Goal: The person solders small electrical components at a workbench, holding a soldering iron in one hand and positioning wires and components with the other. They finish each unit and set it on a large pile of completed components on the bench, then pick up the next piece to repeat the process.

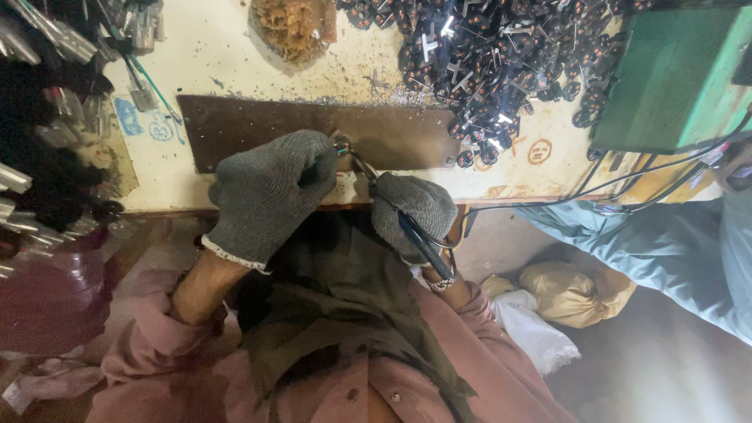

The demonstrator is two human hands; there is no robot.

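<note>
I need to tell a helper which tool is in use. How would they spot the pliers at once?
Find the cream workbench with the brown metal plate along its near edge. Just in front of it two grey-gloved hands meet; the right hand grips the pliers. Their dark handles slant down from that fist, unlike the small dark pieces heaped behind.

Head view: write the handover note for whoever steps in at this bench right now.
Left hand: grey knit glove, closed around a small part at the bench edge; the part itself is hidden.
Right hand: grey glove, gripping dark-handled pliers whose metal nose reaches toward the left hand.
Both work over the dark brown plate on the pale bench top.
Pile of small black-headed metal pieces lies far right, beside a green box.
A co-worker's blue sleeve is at right.
How much is done or left cannot be told.
</note>
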